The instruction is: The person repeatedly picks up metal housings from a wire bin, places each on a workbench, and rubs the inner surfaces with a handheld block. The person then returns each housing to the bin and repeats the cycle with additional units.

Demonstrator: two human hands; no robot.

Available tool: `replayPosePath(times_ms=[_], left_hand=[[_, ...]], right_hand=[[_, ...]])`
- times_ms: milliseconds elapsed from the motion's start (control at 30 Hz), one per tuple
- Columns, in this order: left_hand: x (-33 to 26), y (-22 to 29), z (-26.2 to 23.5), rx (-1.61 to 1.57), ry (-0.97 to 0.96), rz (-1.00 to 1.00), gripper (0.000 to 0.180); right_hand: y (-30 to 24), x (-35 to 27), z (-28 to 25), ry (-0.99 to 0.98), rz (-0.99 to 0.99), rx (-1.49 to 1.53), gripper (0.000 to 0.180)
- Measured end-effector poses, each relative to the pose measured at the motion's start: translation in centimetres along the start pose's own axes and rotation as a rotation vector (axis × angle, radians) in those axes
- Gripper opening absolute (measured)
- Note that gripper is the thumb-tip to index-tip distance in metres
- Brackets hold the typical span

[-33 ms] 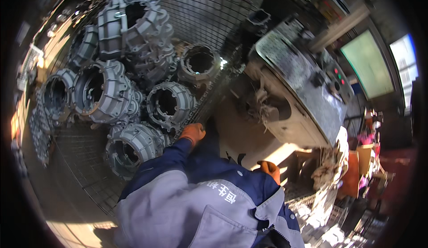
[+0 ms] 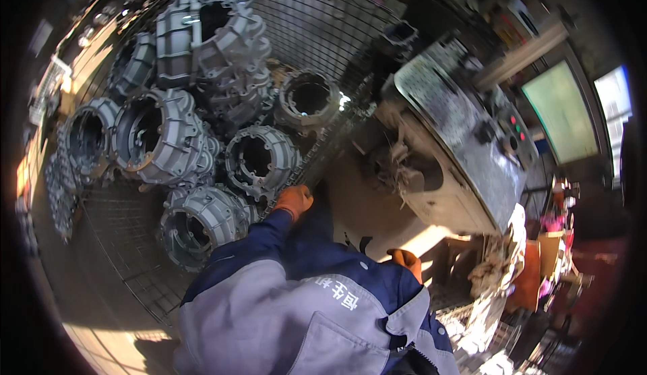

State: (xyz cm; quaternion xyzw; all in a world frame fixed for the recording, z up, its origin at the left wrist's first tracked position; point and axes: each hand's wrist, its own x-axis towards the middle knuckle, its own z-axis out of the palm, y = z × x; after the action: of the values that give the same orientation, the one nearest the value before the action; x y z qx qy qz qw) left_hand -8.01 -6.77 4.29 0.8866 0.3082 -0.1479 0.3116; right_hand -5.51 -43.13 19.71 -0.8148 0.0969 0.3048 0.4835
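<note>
An orange glove covers my left hand (image 2: 294, 201), which is closed at the near edge of a wire mesh cage (image 2: 125, 267). Whether it grips that edge or something else is hidden. Just beyond the hand lies a grey ring-shaped metal casting (image 2: 278, 147). Another ribbed casting (image 2: 219, 214) sits to its left, close to my sleeve. On the other side of my body is my right hand (image 2: 408, 264), also in an orange glove. My jacket partly covers it, and its fingers cannot be made out clearly.
Several more ribbed housings (image 2: 176, 41) are piled in the cage at the far left. A dusty machine with a metal top (image 2: 465, 132) stands on the right, with a control panel of coloured buttons (image 2: 515, 132). Cloth (image 2: 502, 267) hangs near its front corner.
The view has shifted slightly, so the castings and the machine appear a little further right. Both gloved hands look almost the same as before.
</note>
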Motion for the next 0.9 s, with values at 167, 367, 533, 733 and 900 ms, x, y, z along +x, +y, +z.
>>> replayPosePath(times_ms=[167,367,533,733,900], left_hand=[[6.0,-1.5,-9.5,-0.284,0.503,-0.011,0.027],[12.8,-6.9,-31.8,-0.392,1.546,0.075,0.023],[17.3,-13.0,-47.4,-0.135,1.565,-0.395,0.050],[26.5,-23.8,-55.1,-0.431,0.939,-0.372,0.073],[31.0,-26.6,-54.1,-0.419,1.031,-0.160,0.057]], right_hand=[[-5.7,6.7,0.1,-0.144,-0.019,-0.271,0.031],[-14.8,15.6,2.8,-0.309,0.005,-0.260,0.034],[-19.2,22.0,5.7,-0.496,-0.068,-0.269,0.031],[-27.1,26.5,12.4,-0.849,-0.151,-0.139,0.028],[-37.3,27.7,21.9,-1.018,-0.328,-0.126,0.018]])
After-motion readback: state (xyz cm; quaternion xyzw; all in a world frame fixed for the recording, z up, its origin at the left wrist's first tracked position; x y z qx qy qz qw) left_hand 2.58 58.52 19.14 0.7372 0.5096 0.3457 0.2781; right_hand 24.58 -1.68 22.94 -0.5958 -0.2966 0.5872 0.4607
